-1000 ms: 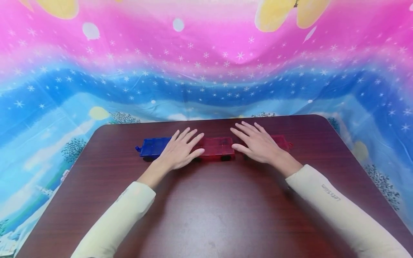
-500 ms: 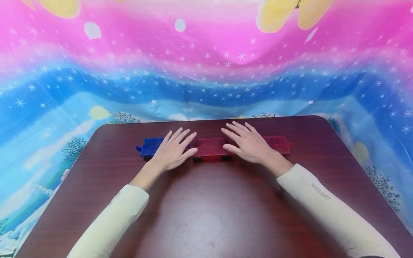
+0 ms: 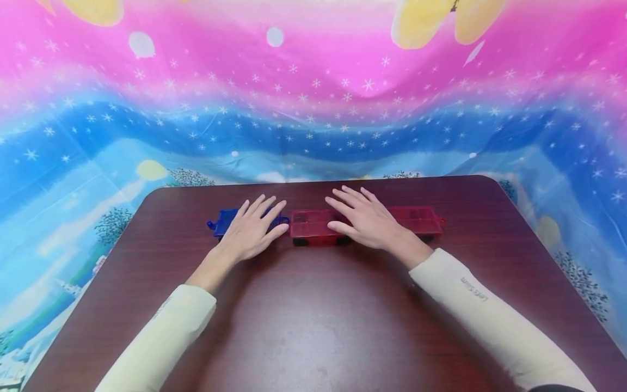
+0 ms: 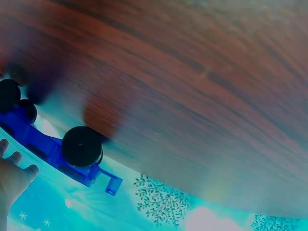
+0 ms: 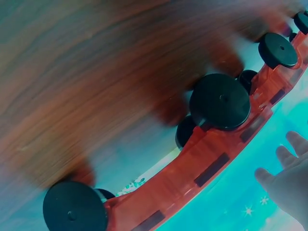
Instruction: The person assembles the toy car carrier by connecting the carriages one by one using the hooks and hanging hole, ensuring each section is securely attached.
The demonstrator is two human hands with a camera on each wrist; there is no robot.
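Note:
A blue see-through toy wagon [image 3: 226,219] with black wheels stands on the left of a row on the table. To its right come a middle red wagon [image 3: 309,222] and a right red wagon [image 3: 422,220], end to end. My left hand [image 3: 252,230], fingers spread, hovers over the blue wagon and hides part of it. My right hand [image 3: 366,220], also spread flat, covers where the two red wagons meet. In the wrist views, a gap shows between the left fingertips [image 4: 32,171] and the blue wagon, and between the right fingertips [image 5: 263,174] and the red ones.
The row stands near the far edge of a dark wooden table [image 3: 313,321] with rounded corners. A pink and blue printed cloth [image 3: 313,98] hangs behind and around it. Small hooks stick out at the row's outer ends.
Both hands have slid left above the row, uncovering more of the right red wagon and the blue wagon's right end. The wagons have stayed in place.

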